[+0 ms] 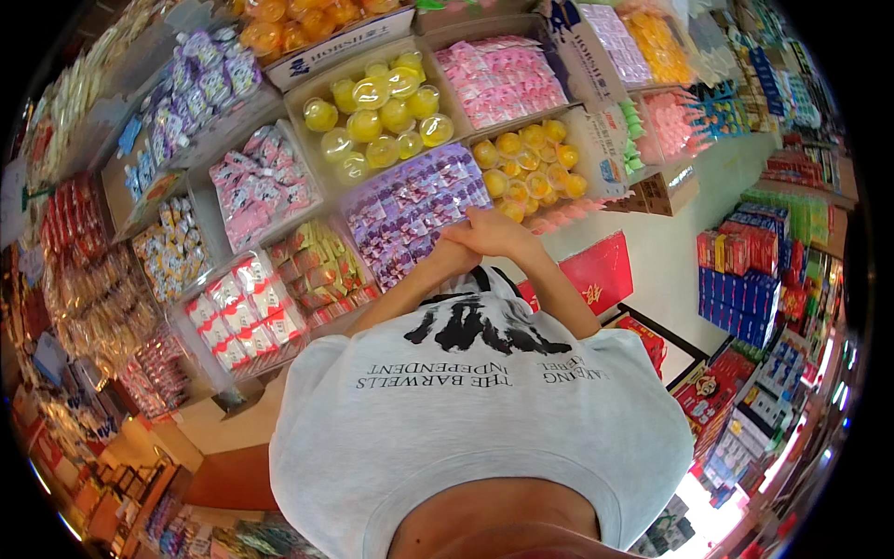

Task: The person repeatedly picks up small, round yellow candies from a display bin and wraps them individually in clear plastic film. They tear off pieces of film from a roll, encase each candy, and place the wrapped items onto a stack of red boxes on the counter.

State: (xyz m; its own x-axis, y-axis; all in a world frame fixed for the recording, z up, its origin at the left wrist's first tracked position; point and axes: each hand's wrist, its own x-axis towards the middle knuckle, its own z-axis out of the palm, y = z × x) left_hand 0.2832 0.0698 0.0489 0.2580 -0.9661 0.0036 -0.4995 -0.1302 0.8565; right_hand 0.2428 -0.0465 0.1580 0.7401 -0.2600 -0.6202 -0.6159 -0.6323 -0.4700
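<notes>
My left hand [457, 253] and my right hand [499, 229] are clasped together in front of my waist. The right one lies partly over the left, so some fingers are hidden; no item shows in either. Just beyond them is a bin of purple printed packets [419, 202] in rows. Round cups with orange-yellow contents [531, 168] fill the bin ahead to the right. Larger clear balls with yellow contents [377, 105] sit farther forward. Left of the purple packets are gold and red packets [321, 265] and pink spouted pouches [262, 185].
White-and-red packets [244, 314] fill the near-left bin. Pink packets [499, 80] are farther ahead. A red board [601, 272] stands by my right arm. Blue and red boxes [740, 279] are stacked across the pale floor [670, 258]. Hanging bags [98, 286] line the left.
</notes>
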